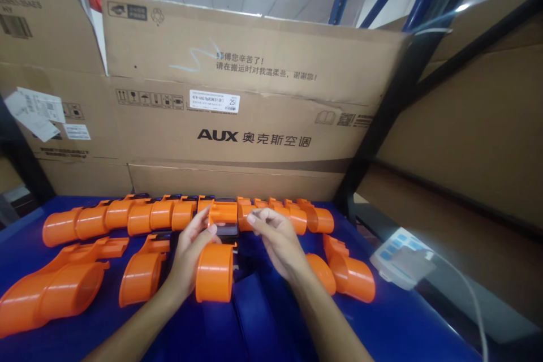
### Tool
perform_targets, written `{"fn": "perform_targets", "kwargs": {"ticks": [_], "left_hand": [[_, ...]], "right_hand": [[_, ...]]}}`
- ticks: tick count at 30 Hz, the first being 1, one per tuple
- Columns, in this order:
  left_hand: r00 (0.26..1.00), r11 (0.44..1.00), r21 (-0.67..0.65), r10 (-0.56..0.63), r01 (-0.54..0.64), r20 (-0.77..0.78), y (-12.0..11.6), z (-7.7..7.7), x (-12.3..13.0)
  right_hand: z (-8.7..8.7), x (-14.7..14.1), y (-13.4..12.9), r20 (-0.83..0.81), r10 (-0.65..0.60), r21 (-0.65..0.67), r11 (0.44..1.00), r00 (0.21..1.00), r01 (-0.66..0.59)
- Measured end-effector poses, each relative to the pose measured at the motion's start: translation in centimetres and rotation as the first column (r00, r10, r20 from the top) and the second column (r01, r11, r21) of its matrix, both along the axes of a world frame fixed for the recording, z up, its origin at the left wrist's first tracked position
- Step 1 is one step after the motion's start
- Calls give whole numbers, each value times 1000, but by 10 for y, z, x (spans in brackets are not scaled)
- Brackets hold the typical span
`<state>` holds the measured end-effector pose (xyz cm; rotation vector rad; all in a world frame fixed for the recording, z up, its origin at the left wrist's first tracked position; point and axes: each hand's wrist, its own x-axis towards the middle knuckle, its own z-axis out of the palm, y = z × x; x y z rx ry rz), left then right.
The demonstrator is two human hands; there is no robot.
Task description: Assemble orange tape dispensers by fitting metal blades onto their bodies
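While facing printed cardboard point(263, 116) across the blue counter point(382, 317), see orange ring-shaped pieces point(138, 218) lined along the far side, with others nearer. Hold the right hand point(280, 237) apart, thumb against forefinger, unable to tell whether on anything; with the left hand point(190, 249), pinch the left end of one orange clip point(223, 212) just before them.
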<state>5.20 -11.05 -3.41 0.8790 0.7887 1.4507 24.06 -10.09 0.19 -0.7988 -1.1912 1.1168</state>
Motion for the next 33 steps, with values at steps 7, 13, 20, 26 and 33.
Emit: {"fn": "perform_targets", "kwargs": {"ticks": [7, 13, 20, 26, 33], "left_hand": [[1000, 1000, 15, -21, 21, -16, 1, -1, 0], [999, 998, 59, -21, 23, -38, 2, -6, 1], [998, 994, 98, -37, 41, -43, 2, -9, 3], [998, 996, 77, -39, 42, -39, 2, -10, 2], [999, 989, 141, -26, 33, -46, 2, -9, 2]], "right_hand": [[-1, -3, 2, -86, -44, 41, 998, 995, 47], [-2, -4, 1, -145, -76, 83, 993, 986, 89], [-4, -3, -1, -81, -45, 167, 984, 996, 58], [-6, -2, 1, -94, -103, 147, 982, 990, 116], [-7, 2, 8, -267, -224, 99, 961, 937, 258]]}}
